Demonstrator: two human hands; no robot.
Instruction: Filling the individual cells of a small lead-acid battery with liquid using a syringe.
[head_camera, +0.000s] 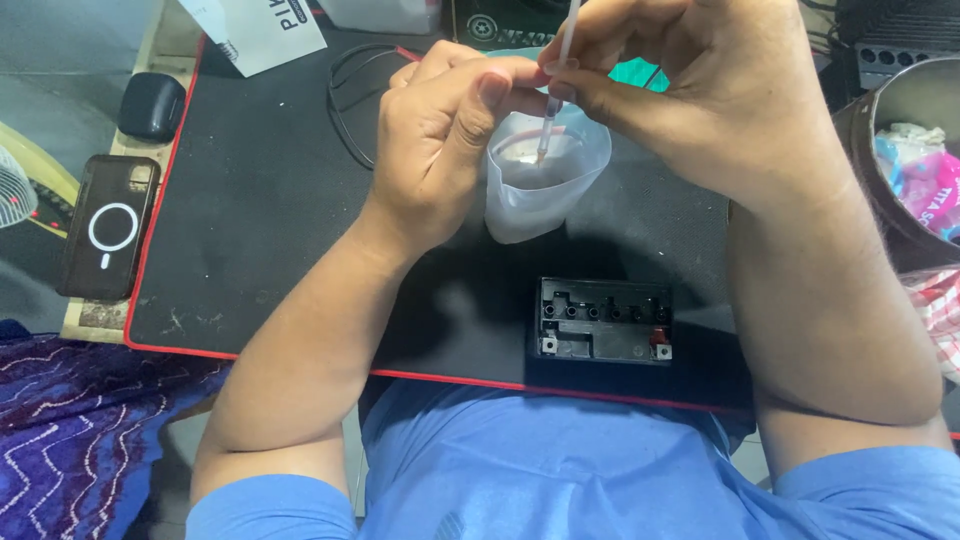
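Observation:
My left hand (440, 150) grips the rim of a translucent plastic cup (545, 185) held above a black desk mat (270, 200). My right hand (700, 90) pinches a thin clear syringe or dropper (556, 70), its tip pointing down into the cup, which holds a little liquid. Below the cup, near the mat's front edge, sits a small black battery (603, 320) with a row of open filler holes and a red terminal at its right end.
A phone in a dark case (108, 225) and a black earbud case (152, 105) lie left of the mat. A black cable loop (350, 100) and a white box (255, 30) sit at the back. A round bin with wrappers (915, 160) stands at right.

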